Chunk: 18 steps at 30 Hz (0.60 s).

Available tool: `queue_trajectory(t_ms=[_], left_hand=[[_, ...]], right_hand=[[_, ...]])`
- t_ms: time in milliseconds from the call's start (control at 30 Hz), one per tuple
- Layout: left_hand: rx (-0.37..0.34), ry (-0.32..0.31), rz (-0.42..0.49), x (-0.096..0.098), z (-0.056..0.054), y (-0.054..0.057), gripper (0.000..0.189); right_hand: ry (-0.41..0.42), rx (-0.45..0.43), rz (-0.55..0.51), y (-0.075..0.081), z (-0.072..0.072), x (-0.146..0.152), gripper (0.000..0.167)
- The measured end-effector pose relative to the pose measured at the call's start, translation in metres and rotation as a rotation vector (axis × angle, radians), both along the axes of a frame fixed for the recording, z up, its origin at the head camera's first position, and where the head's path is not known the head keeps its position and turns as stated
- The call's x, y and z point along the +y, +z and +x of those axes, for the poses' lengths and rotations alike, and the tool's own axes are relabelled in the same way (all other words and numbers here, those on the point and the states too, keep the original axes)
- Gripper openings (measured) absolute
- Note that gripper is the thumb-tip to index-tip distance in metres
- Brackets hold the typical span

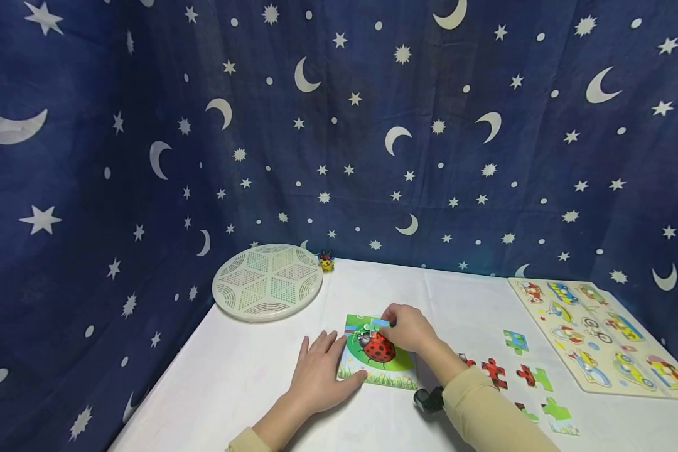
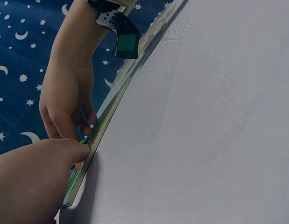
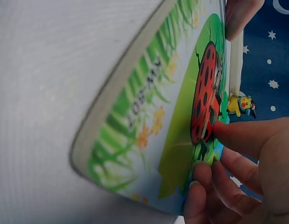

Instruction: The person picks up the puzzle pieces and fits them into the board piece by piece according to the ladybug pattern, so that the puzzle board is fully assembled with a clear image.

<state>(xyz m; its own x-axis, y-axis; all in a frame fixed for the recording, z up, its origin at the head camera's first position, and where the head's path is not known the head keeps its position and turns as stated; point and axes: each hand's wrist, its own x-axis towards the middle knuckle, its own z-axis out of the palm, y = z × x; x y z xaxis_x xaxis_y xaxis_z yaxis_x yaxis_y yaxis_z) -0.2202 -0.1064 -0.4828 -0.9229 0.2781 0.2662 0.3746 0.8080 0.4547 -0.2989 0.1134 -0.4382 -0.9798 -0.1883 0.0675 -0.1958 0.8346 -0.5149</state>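
Observation:
A ladybug jigsaw board (image 1: 380, 378) lies on the white table, with green grass along its near edge. My left hand (image 1: 320, 378) rests along the board's left side, fingers extended, the thumb at the near edge. At the far right part of the picture, my right hand (image 1: 411, 328) pinches a jigsaw piece (image 1: 379, 324) with some light blue on it, tilted over the board. In the right wrist view the right thumb (image 3: 242, 133) is beside the red, black-spotted ladybug (image 3: 203, 93), and the other fingertips are at the board's side edge. The fingers partly hide the piece.
Several loose jigsaw pieces (image 1: 494, 372) lie right of the board, partly behind the right forearm. A wooden vehicle puzzle (image 1: 579, 326) is at the far right. At the back left stand a round perforated tray (image 1: 268, 282) and a small yellow figure (image 1: 326, 261).

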Motion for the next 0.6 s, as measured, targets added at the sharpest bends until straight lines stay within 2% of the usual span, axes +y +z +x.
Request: queue_trajectory(t_ms=[333,600], left_hand=[[0.018,-0.007,0.013,0.0000,0.0011,0.0003,0.079],[0.021,-0.007,0.010,-0.0001,0.0017,0.0000,0.080]], right_hand=[[-0.057,-0.002,0.022,-0.0006,0.0008,-0.0053,0.018],[-0.047,0.027,0.035,-0.0034,0.0029,-0.0048,0.013]])
